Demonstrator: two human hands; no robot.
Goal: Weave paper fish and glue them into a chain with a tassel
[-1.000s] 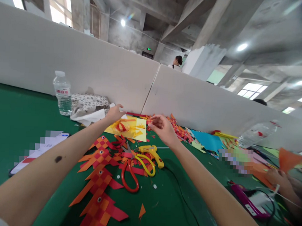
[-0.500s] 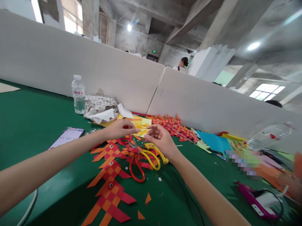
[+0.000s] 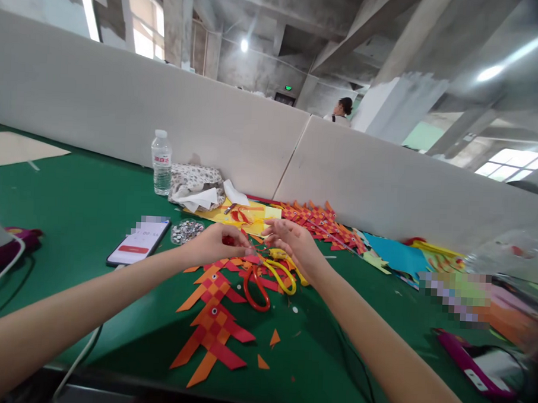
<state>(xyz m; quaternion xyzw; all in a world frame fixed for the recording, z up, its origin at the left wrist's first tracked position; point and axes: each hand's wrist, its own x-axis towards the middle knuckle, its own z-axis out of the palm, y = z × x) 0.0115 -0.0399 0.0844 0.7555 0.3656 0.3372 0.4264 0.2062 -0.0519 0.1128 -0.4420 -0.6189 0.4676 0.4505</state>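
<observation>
My left hand (image 3: 225, 242) is over the craft pile, thumb and fingertips pinched together; whatever sits between them is too small to make out. Beside it, my right hand (image 3: 294, 238) has its fingers stretched and apart, holding nothing I can see. Scissors with a red handle (image 3: 257, 291) and a yellow handle (image 3: 283, 278) lie under the hands, along with a yellow tool (image 3: 300, 276) partly hidden by my right hand. Woven red and orange paper fish (image 3: 213, 333) with stick-on eyes overlap in a row toward me. More such fish (image 3: 313, 221) are heaped behind my right hand.
A phone (image 3: 139, 243), a tub of stick-on eyes (image 3: 186, 231) and a water bottle (image 3: 162, 167) stand left. A patterned cloth bag (image 3: 193, 183) rests by the white partition (image 3: 236, 129). Blue paper (image 3: 389, 254) and a purple glue gun (image 3: 473, 365) lie right. Orange scraps (image 3: 262, 361) lie in front.
The view has shifted, so the table things sit further right. My right hand's fingers have straightened from a curl. The left hand has come lower over the pile, still pinched.
</observation>
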